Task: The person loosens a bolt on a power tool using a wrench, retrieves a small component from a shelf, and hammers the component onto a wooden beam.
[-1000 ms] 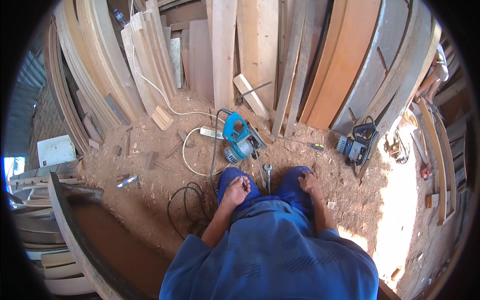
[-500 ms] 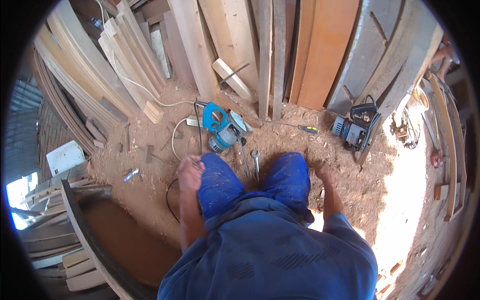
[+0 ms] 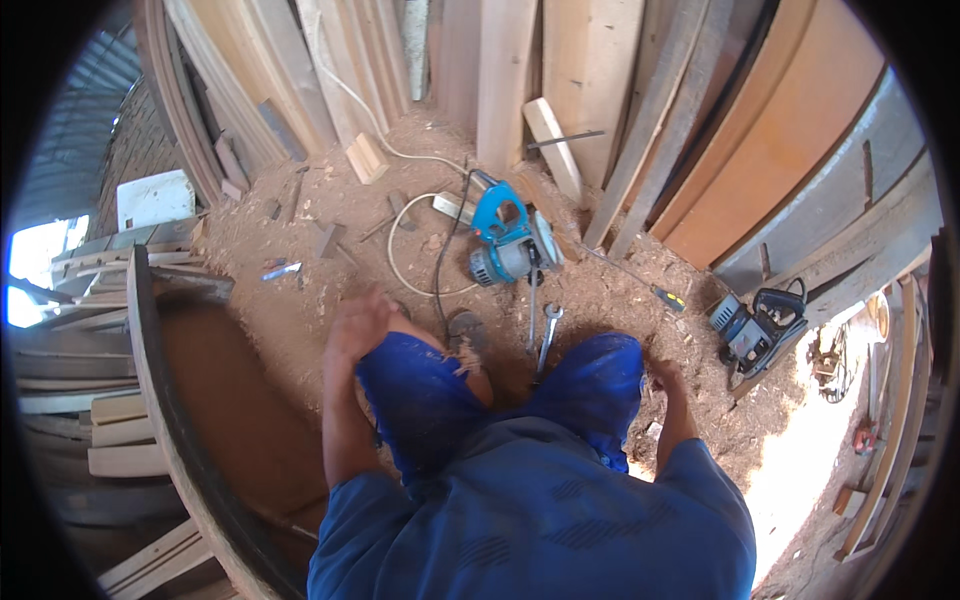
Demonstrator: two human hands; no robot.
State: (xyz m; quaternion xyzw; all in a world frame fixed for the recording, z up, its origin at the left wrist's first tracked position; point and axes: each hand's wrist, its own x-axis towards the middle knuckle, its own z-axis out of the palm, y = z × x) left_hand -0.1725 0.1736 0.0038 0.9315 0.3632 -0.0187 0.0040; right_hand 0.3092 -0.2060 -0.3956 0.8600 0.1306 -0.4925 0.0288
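My left hand is beside my left knee, slightly blurred, its fingers loosely stretched and nothing seen in them. By the outer side of my right knee hangs my right hand; its fingers are small and partly hidden. In front of my knees a blue-green power tool with a round base lies on its side on the dirt. A metal wrench and a thin metal rod lie between it and my legs. Farther right are a screwdriver with a yellow-and-black handle and a grey-blue power tool with a black handle.
Boards stand along the far side. A hammer and a small blue-and-white object lie on the left. A pale cable runs over the ground. A curved wooden edge borders a brown surface at lower left.
The whole view has turned, so the tools and boards appear farther right. My left hand has moved outward from above the left knee, which has swung left. My right hand stays beside the right knee.
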